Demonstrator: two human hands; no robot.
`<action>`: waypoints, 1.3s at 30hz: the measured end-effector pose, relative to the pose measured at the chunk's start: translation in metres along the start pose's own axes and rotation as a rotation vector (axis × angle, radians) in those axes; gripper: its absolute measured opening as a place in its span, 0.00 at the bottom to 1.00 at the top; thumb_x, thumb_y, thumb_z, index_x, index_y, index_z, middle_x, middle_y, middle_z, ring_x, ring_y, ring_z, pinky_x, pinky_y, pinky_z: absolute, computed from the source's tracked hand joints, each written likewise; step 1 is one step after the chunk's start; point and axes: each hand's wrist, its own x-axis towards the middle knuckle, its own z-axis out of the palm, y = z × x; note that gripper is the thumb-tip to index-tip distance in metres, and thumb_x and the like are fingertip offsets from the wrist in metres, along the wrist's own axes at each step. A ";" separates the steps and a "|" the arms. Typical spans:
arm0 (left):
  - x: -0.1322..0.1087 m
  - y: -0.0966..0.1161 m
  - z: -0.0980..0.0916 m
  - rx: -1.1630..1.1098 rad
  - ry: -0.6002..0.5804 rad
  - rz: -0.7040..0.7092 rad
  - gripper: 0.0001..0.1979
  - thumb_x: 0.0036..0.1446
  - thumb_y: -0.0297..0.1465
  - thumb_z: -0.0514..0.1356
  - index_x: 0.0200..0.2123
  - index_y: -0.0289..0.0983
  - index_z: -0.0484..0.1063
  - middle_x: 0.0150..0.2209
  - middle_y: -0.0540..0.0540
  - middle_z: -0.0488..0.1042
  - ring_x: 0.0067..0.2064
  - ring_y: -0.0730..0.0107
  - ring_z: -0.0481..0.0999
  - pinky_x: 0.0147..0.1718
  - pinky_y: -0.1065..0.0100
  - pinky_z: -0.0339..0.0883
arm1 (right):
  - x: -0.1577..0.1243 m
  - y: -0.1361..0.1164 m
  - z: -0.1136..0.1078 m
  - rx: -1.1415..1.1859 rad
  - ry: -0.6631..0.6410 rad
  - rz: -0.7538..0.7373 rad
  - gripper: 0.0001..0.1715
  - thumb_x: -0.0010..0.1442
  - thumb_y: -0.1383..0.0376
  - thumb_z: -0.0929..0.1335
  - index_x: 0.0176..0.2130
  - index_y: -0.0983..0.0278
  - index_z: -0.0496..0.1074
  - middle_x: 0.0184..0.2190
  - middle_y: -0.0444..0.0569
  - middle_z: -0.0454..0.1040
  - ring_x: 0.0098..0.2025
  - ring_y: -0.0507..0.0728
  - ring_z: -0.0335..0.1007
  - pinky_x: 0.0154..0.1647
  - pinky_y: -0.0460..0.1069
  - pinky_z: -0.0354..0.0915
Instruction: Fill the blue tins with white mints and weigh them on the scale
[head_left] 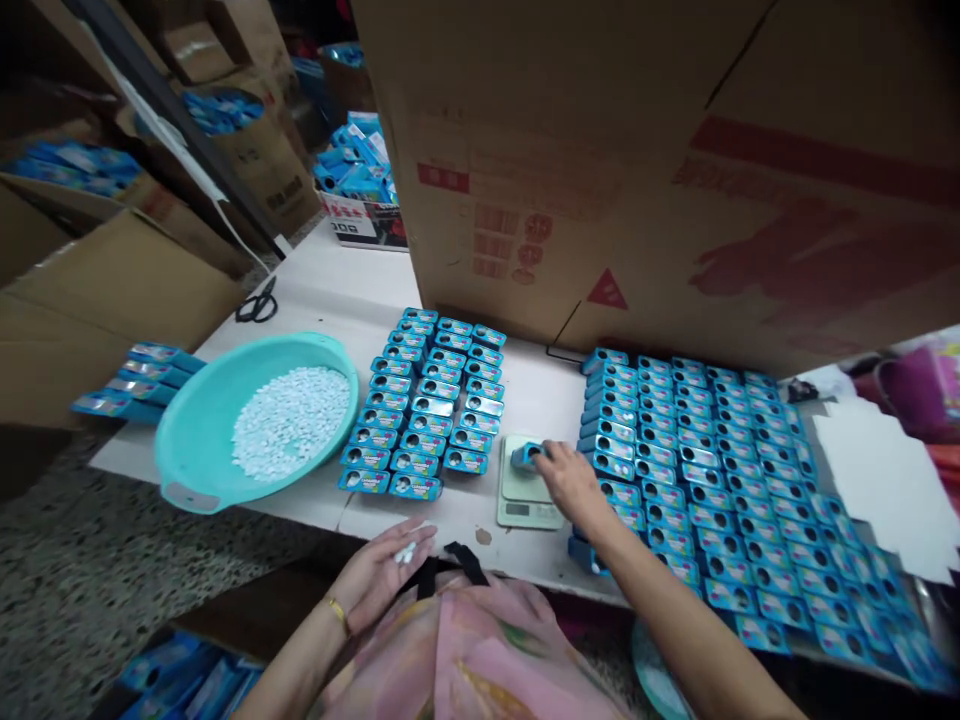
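Note:
My left hand [390,555] is cupped palm up near the table's front edge, with a few small white tablets [406,552] in it. My right hand [571,482] grips a small blue box [527,455] with its fingertips, over the pan of a pale green kitchen scale [519,487]. Whether the box rests fully on the pan I cannot tell. The scale's display is too small to read. To the left, a turquoise basin [180,425] holds a heap of the same white tablets [291,422]. Blue boxes [429,423] with round openings stand in rows between basin and scale.
Many more blue boxes [701,490] fill the table's right side. A large cardboard carton [570,170] walls off the back. Black scissors [259,302] lie behind the basin, and flat blue boxes [142,380] at its left. Cartons of blue boxes [356,160] stand farther back.

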 end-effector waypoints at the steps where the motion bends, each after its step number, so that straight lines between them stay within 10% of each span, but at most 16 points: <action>1: 0.003 0.001 0.009 -0.005 -0.050 -0.023 0.20 0.47 0.20 0.56 0.46 0.29 0.63 0.45 0.34 0.70 0.49 0.60 0.67 0.48 0.65 0.63 | -0.009 -0.009 0.003 0.017 -0.007 -0.016 0.15 0.56 0.71 0.61 0.41 0.56 0.66 0.44 0.49 0.64 0.41 0.57 0.58 0.36 0.50 0.57; 8: 0.016 -0.004 0.055 -0.093 -0.283 -0.169 0.17 0.55 0.33 0.50 0.45 0.28 0.65 0.46 0.35 0.69 0.49 0.61 0.67 0.47 0.62 0.62 | -0.039 -0.066 0.010 0.275 0.125 -0.032 0.17 0.58 0.64 0.60 0.48 0.63 0.62 0.49 0.56 0.61 0.49 0.61 0.54 0.47 0.57 0.54; 16: 0.017 -0.027 0.043 -0.073 -0.248 -0.255 0.20 0.56 0.37 0.48 0.47 0.30 0.62 0.38 0.40 0.72 0.36 0.71 0.72 0.41 0.68 0.64 | -0.046 -0.140 0.036 0.391 -0.057 -0.363 0.16 0.54 0.55 0.64 0.39 0.63 0.67 0.35 0.50 0.68 0.36 0.56 0.60 0.33 0.50 0.60; 31: 0.016 -0.037 0.048 -0.004 -0.280 -0.289 0.15 0.56 0.35 0.49 0.39 0.30 0.67 0.36 0.40 0.72 0.35 0.71 0.72 0.40 0.69 0.64 | -0.059 -0.131 0.047 0.537 -0.030 -0.206 0.09 0.53 0.66 0.64 0.38 0.62 0.67 0.34 0.46 0.67 0.33 0.52 0.64 0.34 0.46 0.60; 39: 0.007 -0.020 0.116 0.108 -0.334 -0.175 0.17 0.54 0.39 0.51 0.44 0.36 0.65 0.48 0.42 0.67 0.49 0.66 0.66 0.48 0.63 0.59 | -0.051 -0.073 0.014 0.671 0.189 0.056 0.11 0.57 0.71 0.59 0.40 0.64 0.66 0.34 0.48 0.67 0.36 0.50 0.64 0.37 0.44 0.61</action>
